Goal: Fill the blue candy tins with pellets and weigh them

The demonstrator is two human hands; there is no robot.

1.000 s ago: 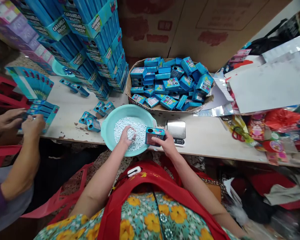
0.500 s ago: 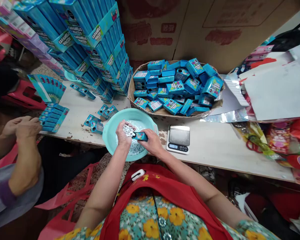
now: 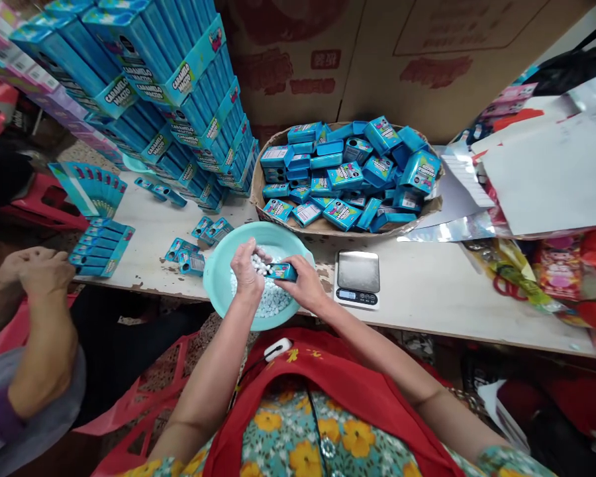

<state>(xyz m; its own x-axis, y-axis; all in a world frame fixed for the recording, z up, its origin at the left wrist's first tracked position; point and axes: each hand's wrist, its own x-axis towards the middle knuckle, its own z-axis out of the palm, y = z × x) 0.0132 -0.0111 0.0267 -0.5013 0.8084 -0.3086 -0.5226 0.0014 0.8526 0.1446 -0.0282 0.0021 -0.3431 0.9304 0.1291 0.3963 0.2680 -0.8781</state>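
My left hand (image 3: 246, 270) is cupped over the teal basin (image 3: 219, 265) and holds a heap of small white candies (image 3: 259, 264). More white candies (image 3: 273, 303) lie in the bottom of the basin. My right hand (image 3: 305, 286) grips a small blue candy box (image 3: 282, 271) on its side, its open end against the candies in my left hand. Both hands meet above the basin at the near edge of the white table (image 3: 427, 291).
A small digital scale (image 3: 357, 278) stands right of the basin. Behind it a round basket (image 3: 261, 205) holds several blue boxes. Stacked blue cartons (image 3: 179, 99) rise at the back left. Another person's hands (image 3: 30, 268) rest at the left by flat blue boxes (image 3: 102, 246).
My left hand lifted a handful of candies out of the basin. My right hand brought the blue box from the basin's right rim to that hand and turned it on its side.
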